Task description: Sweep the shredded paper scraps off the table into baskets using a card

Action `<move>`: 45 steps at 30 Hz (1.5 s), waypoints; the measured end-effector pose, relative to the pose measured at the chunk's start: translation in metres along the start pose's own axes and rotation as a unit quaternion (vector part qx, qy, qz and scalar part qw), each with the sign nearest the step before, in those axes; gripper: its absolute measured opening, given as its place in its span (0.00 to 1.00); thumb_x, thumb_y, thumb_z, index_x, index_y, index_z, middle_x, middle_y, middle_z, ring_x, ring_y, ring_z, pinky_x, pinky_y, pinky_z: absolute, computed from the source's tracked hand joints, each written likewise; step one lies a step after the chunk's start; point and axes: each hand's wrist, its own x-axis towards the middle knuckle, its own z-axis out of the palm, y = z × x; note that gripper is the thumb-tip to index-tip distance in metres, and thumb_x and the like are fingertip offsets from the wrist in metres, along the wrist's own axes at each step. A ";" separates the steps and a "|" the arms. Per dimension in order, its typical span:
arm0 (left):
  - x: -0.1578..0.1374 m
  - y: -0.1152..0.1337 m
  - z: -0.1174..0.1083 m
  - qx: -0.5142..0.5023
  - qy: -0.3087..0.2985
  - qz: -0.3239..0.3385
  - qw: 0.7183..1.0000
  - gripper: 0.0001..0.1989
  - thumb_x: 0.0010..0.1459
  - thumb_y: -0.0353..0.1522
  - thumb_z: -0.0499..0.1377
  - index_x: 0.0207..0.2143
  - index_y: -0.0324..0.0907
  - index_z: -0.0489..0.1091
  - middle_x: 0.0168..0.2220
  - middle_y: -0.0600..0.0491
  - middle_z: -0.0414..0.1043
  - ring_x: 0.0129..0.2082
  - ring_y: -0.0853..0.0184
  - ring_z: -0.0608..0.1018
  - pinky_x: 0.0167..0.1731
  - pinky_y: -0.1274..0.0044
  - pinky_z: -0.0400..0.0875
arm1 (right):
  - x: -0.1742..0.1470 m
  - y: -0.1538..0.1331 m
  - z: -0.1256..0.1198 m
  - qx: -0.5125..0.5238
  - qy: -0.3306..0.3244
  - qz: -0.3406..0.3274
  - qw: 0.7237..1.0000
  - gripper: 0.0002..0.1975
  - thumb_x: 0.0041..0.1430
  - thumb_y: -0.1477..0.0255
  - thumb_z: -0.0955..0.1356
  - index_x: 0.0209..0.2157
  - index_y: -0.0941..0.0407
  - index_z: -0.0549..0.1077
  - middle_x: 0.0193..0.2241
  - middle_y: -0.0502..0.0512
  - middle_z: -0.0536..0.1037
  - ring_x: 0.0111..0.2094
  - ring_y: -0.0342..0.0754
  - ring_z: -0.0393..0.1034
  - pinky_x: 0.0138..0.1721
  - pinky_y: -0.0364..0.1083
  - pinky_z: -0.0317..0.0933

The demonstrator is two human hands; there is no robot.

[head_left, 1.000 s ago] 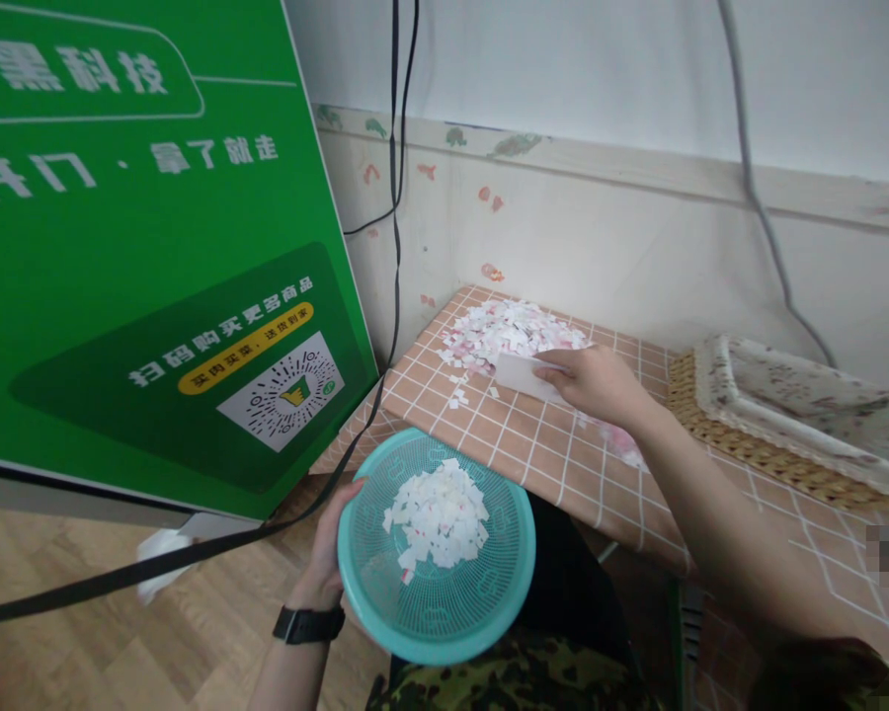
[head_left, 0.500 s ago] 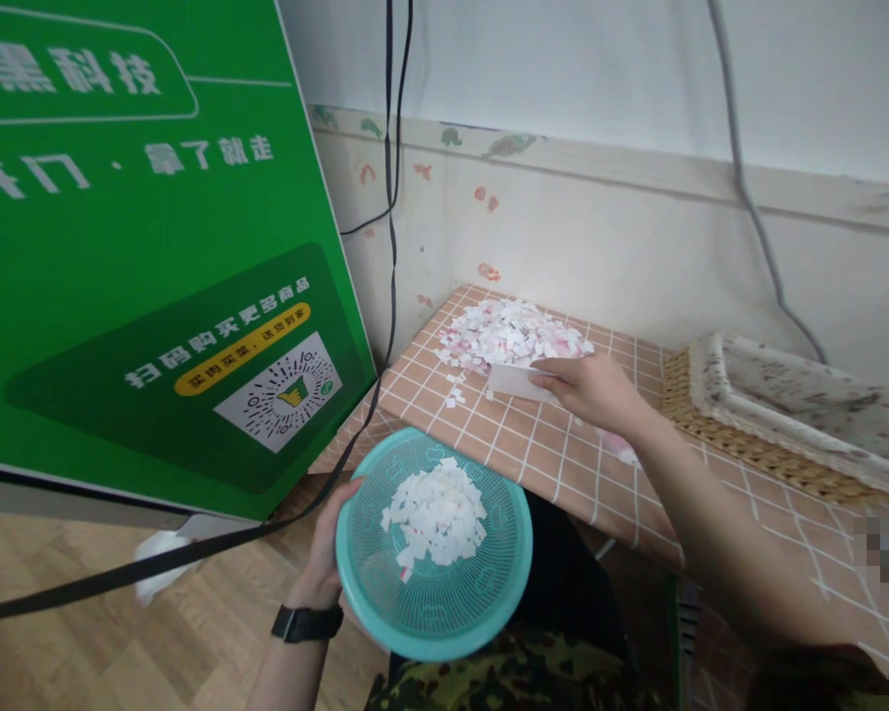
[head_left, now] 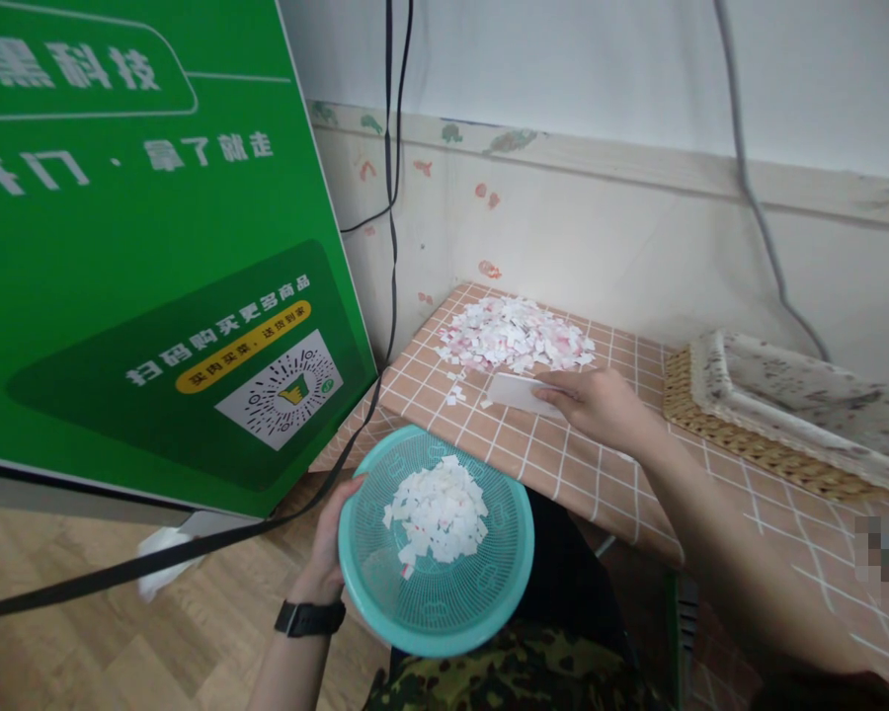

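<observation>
My left hand grips the rim of a turquoise plastic colander, held below the front edge of the table. Inside the colander lies a heap of small white paper scraps. Between the thumb and fingers of my right hand is a flat white card, tilted low over the tabletop. Just beyond the card spreads a larger pile of white and pinkish paper scraps, with a few loose bits near its left front side.
The table has a brown checked cloth. At its right stands a wicker basket with a fabric lining. A large green panel fills the left, and black cables hang before the wall. Wooden flooring shows below.
My right hand has drawn the card slightly back from the pile, towards me. The colander has barely moved in my left hand.
</observation>
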 end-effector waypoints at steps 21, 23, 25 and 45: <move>0.002 -0.001 -0.004 0.001 -0.014 -0.011 1.000 0.05 0.49 0.31 0.63 0.27 0.37 0.75 0.22 0.50 0.78 0.21 0.65 0.78 0.25 0.74 0.75 | -0.002 -0.016 0.025 0.031 0.047 0.067 0.996 0.16 0.62 0.65 0.61 0.44 0.56 0.76 0.27 0.57 0.80 0.25 0.48 0.72 0.28 0.45 0.58; 0.003 -0.001 -0.005 0.001 -0.013 -0.007 1.000 0.05 0.49 0.31 0.63 0.27 0.37 0.75 0.22 0.51 0.78 0.21 0.65 0.78 0.25 0.75 0.75 | -0.001 -0.014 0.026 0.017 0.055 0.082 0.995 0.16 0.62 0.65 0.61 0.42 0.56 0.76 0.26 0.57 0.80 0.26 0.49 0.72 0.28 0.45 0.57; 0.003 -0.002 -0.006 0.001 -0.013 -0.004 1.000 0.05 0.49 0.31 0.63 0.26 0.37 0.75 0.22 0.51 0.78 0.21 0.65 0.78 0.25 0.75 0.75 | 0.003 -0.014 0.026 0.008 0.071 0.095 0.993 0.15 0.62 0.66 0.61 0.40 0.56 0.77 0.27 0.58 0.79 0.27 0.50 0.72 0.29 0.45 0.57; 0.007 -0.003 -0.010 0.004 -0.002 0.008 1.000 0.05 0.48 0.32 0.64 0.28 0.38 0.75 0.23 0.52 0.78 0.22 0.66 0.78 0.27 0.75 0.75 | 0.041 -0.020 0.031 -0.001 0.055 0.086 0.995 0.12 0.61 0.69 0.61 0.30 0.57 0.73 0.22 0.56 0.75 0.24 0.47 0.66 0.28 0.45 0.50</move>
